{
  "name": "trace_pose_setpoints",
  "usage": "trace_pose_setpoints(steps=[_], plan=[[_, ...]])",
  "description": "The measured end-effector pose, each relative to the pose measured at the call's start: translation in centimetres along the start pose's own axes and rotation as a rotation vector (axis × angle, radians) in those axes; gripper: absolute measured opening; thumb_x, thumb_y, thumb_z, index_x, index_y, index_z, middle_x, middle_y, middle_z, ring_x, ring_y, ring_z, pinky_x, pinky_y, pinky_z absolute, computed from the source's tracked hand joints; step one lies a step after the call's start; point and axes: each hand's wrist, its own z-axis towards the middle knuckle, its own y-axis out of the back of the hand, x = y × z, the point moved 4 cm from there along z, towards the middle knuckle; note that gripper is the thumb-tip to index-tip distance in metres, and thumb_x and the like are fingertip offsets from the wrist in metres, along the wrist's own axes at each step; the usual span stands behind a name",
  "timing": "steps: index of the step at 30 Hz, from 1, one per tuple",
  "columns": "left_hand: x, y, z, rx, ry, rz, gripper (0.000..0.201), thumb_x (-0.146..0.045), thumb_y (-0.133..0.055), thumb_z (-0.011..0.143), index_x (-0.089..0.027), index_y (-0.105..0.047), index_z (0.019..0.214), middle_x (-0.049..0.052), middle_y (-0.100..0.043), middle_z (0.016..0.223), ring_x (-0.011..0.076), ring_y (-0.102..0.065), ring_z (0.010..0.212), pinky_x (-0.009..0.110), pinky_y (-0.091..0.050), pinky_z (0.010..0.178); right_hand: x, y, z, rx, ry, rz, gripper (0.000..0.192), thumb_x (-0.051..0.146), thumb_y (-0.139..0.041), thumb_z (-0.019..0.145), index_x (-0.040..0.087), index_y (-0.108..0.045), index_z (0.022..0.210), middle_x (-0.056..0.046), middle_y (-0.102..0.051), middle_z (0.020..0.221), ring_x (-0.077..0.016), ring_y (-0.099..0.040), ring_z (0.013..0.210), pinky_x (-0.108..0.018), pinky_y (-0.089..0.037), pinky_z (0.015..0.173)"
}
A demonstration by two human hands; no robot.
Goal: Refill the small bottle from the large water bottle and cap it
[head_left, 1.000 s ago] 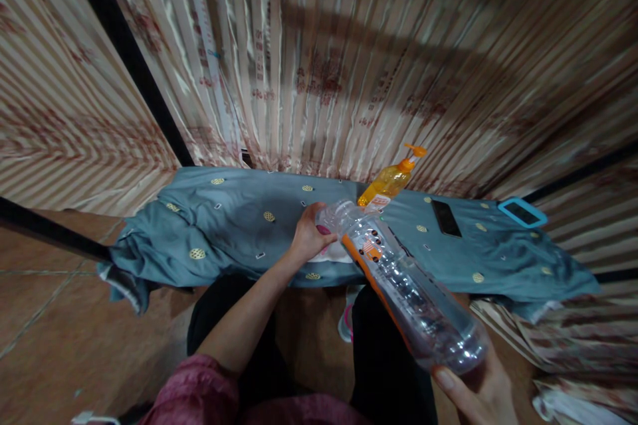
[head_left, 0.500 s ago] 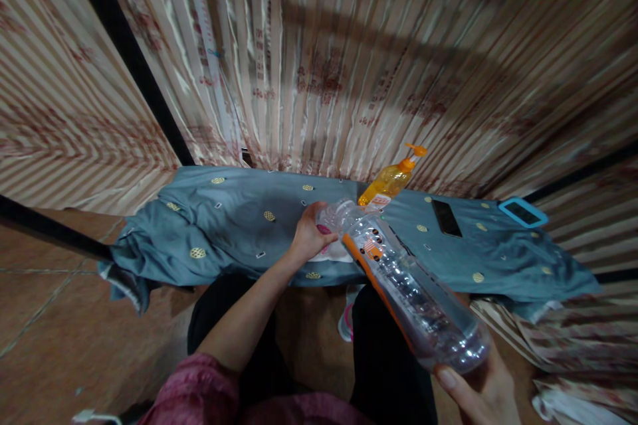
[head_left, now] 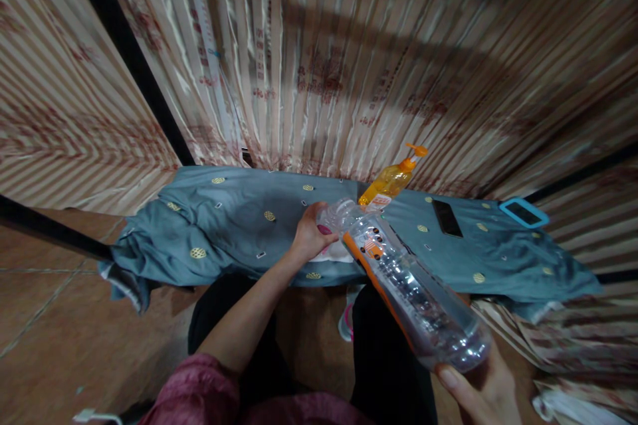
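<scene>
A large clear plastic bottle [head_left: 413, 292] with an orange-and-white label lies tilted across the view, its neck pointing up and left. My right hand [head_left: 481, 388] is closed around its base, with the thumb on the near side. At the neck end, my left hand [head_left: 314, 236] is closed around a small clear plastic container [head_left: 327, 216], which meets or overlaps the bottle's mouth; exactly how they join is hard to see. Something pink and white [head_left: 336, 251] shows under the left hand, partly hidden. Just behind stands an orange pump bottle [head_left: 389, 182] with yellow-orange liquid.
A grey-blue cloth [head_left: 239, 212] with a pineapple pattern covers the bench or narrow table. On its right side lie a dark phone [head_left: 447, 218] and a blue-framed device [head_left: 523, 212]. Striped curtains [head_left: 319, 80] hang behind, with dark metal poles [head_left: 132, 60] at the sides.
</scene>
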Motion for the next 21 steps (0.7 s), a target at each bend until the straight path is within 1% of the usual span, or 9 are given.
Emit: trace_pose_setpoints(steps=[3,5,10,13,16,18,21], plan=[[0.07,0.0,0.03,0.004,0.003,-0.005,0.072,-0.023,-0.095,0.059,-0.02,-0.062,0.123,0.011,-0.071,0.124,0.0334,-0.069,0.12,0.052,-0.054,0.112,0.14,-0.02,-0.3,-0.065,-0.026,-0.009,0.073,0.068,-0.078,0.079,0.02,-0.06,0.132,-0.009,-0.079,0.119,-0.0278,-0.076,0.109,-0.03,-0.058,0.095],[0.06,-0.01,0.04,0.012,0.003,0.0,0.071,-0.022,-0.095,0.06,-0.019,-0.061,0.123,0.012,-0.071,0.124,0.0341,-0.069,0.12,0.053,-0.053,0.112,0.27,-0.25,-0.51,-0.059,-0.038,0.005,0.075,0.068,-0.078,0.078,0.021,-0.058,0.133,-0.009,-0.079,0.118,-0.0276,-0.076,0.109,-0.029,-0.059,0.094],[-0.17,0.11,0.0,0.012,-0.003,0.008,0.07,-0.023,-0.095,0.06,-0.018,-0.062,0.122,0.012,-0.071,0.125,0.0344,-0.07,0.121,0.053,-0.054,0.112,0.1,-0.13,-0.42,-0.078,-0.034,0.007,0.072,0.069,-0.079,0.077,0.022,-0.061,0.128,-0.007,-0.079,0.117,-0.0248,-0.076,0.108,-0.025,-0.056,0.095],[-0.24,0.12,-0.02,0.019,-0.002,0.01,0.07,-0.024,-0.095,0.06,-0.018,-0.062,0.122,0.013,-0.072,0.126,0.0344,-0.069,0.121,0.052,-0.053,0.113,-0.32,0.14,-0.15,-0.068,-0.036,0.003,0.078,0.071,-0.082,0.072,0.021,-0.063,0.128,-0.007,-0.081,0.111,-0.0244,-0.078,0.102,-0.024,-0.058,0.09],[-0.18,0.12,0.0,0.019,0.011,0.017,0.071,-0.024,-0.095,0.06,-0.018,-0.062,0.123,0.012,-0.072,0.127,0.034,-0.069,0.122,0.051,-0.053,0.113,-0.65,0.22,-0.14,-0.06,-0.06,0.022,0.083,0.072,-0.085,0.067,0.021,-0.062,0.129,-0.007,-0.08,0.114,-0.0241,-0.077,0.104,-0.023,-0.057,0.091],[-0.1,0.09,0.02,0.021,0.018,0.021,0.073,-0.024,-0.095,0.06,-0.018,-0.061,0.124,0.013,-0.071,0.128,0.034,-0.069,0.122,0.051,-0.053,0.113,-0.65,0.2,-0.31,-0.079,-0.069,0.033,0.082,0.071,-0.083,0.071,0.021,-0.06,0.133,-0.007,-0.079,0.117,-0.0234,-0.076,0.107,-0.022,-0.055,0.094],[0.02,0.02,0.03,0.023,0.017,0.021,0.073,-0.026,-0.096,0.06,-0.017,-0.061,0.124,0.014,-0.071,0.129,0.0345,-0.069,0.123,0.051,-0.053,0.113,-0.32,0.03,-0.55,-0.086,-0.045,0.001,0.08,0.071,-0.079,0.076,0.02,-0.059,0.134,-0.009,-0.078,0.119,-0.0257,-0.075,0.11,-0.026,-0.055,0.096]])
